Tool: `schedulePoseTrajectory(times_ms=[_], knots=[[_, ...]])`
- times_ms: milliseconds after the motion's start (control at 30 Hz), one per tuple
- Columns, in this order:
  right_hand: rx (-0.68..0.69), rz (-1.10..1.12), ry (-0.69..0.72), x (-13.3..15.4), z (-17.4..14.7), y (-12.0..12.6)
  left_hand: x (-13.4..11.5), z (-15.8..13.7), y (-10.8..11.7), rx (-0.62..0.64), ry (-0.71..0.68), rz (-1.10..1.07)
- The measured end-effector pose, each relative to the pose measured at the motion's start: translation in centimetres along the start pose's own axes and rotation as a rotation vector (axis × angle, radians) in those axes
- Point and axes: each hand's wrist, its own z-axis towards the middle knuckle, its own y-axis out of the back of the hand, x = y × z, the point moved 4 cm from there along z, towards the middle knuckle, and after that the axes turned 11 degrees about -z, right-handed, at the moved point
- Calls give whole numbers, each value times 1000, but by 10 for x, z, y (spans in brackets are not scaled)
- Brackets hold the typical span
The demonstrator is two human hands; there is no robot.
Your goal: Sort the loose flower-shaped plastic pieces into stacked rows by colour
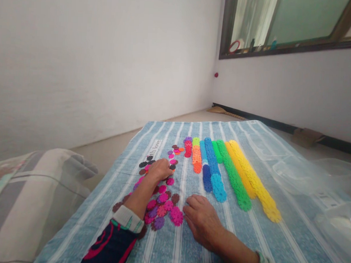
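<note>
— What is being shown in the head view?

— A blue striped cloth [240, 244] is being used as the work surface, and loose flower-shaped discs [162, 207] in pink, purple and dark brown are being kept scattered toward its left edge. The left hand [159, 170] is being held over the far end of that scatter, its fingers [169, 171] curled down and closed among the discs; whether a disc is actually being gripped cannot be told.

— And the other hand?

— The right hand [202, 219] is being rested flat on the cloth near the near edge, fingers loosely spread and nothing being held, just beside the nearest pink discs.

— What else is being carried by the cloth?

— Sorted rows [235, 174] of discs are being kept side by side across the middle: red, orange, blue, green and yellow, running from the far edge toward the near one. Clear plastic bags [302, 173] are being left along the right edge.
</note>
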Motion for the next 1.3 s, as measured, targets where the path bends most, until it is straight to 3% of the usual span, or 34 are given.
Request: schedulePoseTrajectory(times_ms=[533,800,1033,1300], knots=[[11,-4,-6,0,2,1,9,8,-4,-62,-20,-201],[15,0,-13,0,4,3,-38,-15,15,-113,-126,-68],[13,-8,-24,-1,5,4,-86,-6,-12,-23,-329,-100],[16,-10,-27,-3,5,2,-98,6,-27,11,-335,-119]])
